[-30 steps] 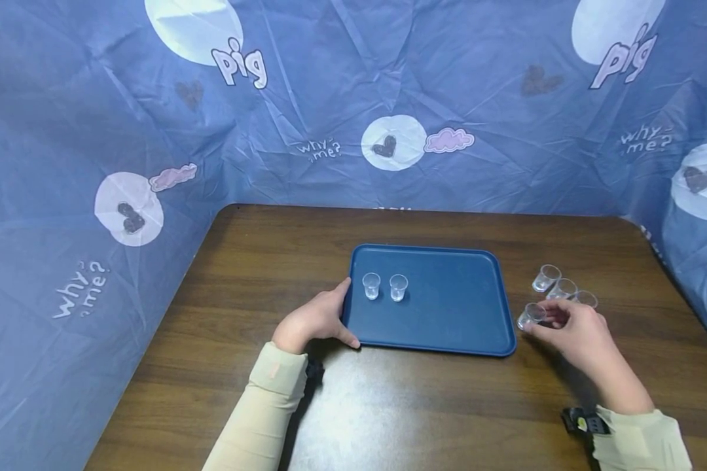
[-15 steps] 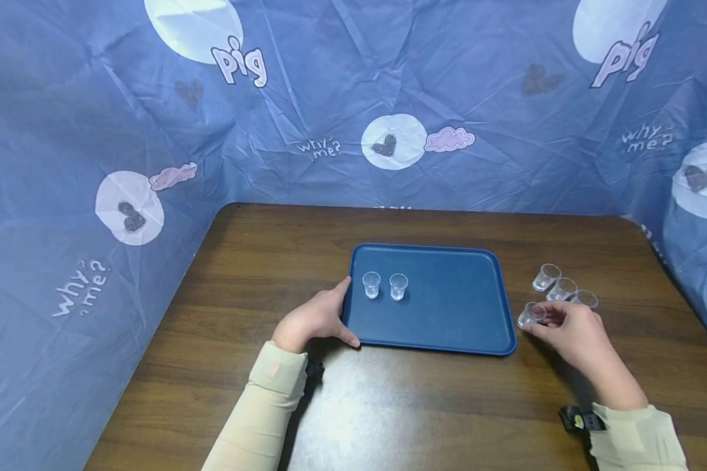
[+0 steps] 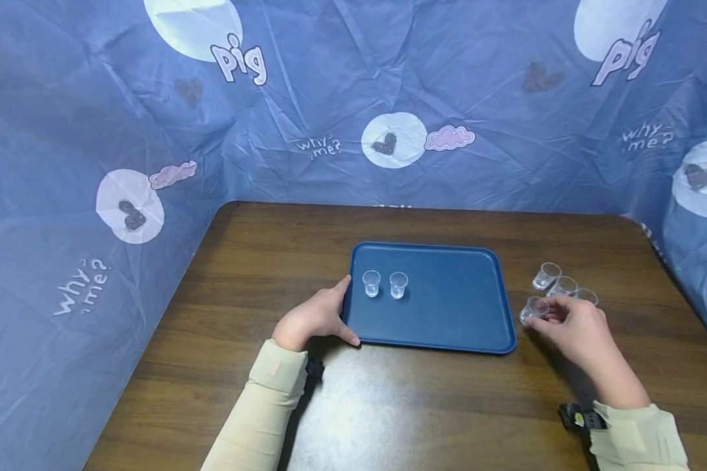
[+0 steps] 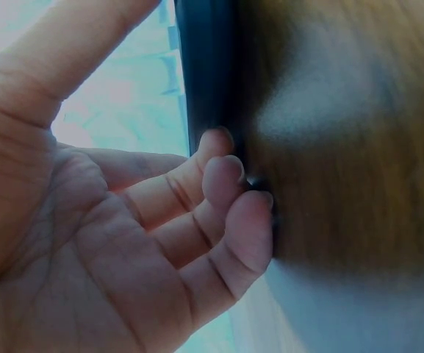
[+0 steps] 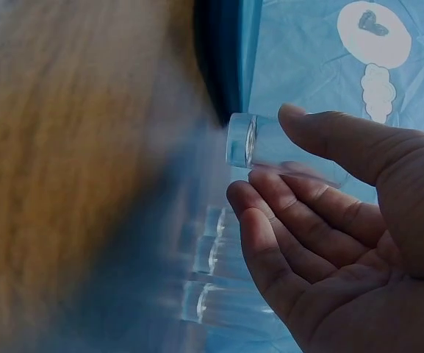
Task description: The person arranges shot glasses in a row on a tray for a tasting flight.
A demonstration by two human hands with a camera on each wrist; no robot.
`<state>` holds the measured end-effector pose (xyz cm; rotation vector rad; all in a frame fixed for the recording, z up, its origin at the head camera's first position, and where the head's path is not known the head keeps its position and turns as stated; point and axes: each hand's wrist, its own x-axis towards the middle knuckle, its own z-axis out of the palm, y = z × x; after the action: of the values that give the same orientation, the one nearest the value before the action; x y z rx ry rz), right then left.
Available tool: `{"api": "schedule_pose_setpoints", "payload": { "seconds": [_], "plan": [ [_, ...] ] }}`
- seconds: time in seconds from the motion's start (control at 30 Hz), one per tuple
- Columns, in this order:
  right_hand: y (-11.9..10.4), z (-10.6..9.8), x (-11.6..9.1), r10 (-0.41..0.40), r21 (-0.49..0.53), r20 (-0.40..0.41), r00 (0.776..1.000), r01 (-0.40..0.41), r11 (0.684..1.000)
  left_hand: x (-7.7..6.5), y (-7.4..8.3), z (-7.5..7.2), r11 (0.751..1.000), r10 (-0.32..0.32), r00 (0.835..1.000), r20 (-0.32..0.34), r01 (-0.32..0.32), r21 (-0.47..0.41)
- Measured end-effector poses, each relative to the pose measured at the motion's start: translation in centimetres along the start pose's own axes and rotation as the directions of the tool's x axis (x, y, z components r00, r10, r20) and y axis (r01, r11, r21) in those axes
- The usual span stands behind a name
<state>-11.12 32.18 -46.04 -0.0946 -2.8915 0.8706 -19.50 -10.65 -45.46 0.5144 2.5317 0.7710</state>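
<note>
Legible txt, all on blue cloth [image 3: 330, 85] round the table [image 3: 271, 248]: one "pig" [image 3: 239, 62] high above table's far L corner, 2nd "pig" [image 3: 626, 60] high above far R corner. "why me?" x3: one [image 3: 319, 146] above far edge, L of its mid; one [image 3: 82, 286] out past L edge; one [image 3: 648, 135] above far R corner, under that "pig". Scrap of letters [image 3: 395, 207] right at far edge nr mid, cut off, can't read
</note>
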Motion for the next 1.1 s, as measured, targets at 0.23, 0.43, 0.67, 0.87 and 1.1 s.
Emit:
{"api": "schedule_pose_setpoints", "payload": {
  "seconds": [0.23, 0.43, 0.67, 0.87, 1.1],
  "plan": [
    [-0.6, -0.2, 0.3, -0.028, 0.004, -0.022, 0.999, 0.028, 1.0, 0.1, 0.0, 0.0, 1.0, -0.006, 1.0, 0.011, 0.006, 0.0],
    [-1.6, 0.0, 0.8, -0.044, 0.034, 0.007, 0.999, 0.044, 0.998, 0.1, 0.0, 0.0, 1.0, -0.009, 1.0, 0.011, 0.009, -0.005],
    [-3.2, 0.8, 1.5, -0.052, 0.055, 0.048, 0.997, 0.05, 0.997, -0.1, -0.2, 0.1, 1.0, -0.007, 1.0, 0.005, 0.007, 0.002],
    [-4.4, 1.5, 2.1, -0.089, 0.074, 0.052, 0.995, 0.085, 0.994, -0.1, -0.2, 0.1, 1.0, -0.004, 1.0, 0.002, 0.004, 0.0],
    [-6.5, 2.4, 3.0, -0.094, 0.104, 0.092, 0.991, 0.084, 0.991, 0.0, -0.1, 0.1, 1.0, -0.004, 1.0, 0.005, 0.004, -0.005]
  ]
}}
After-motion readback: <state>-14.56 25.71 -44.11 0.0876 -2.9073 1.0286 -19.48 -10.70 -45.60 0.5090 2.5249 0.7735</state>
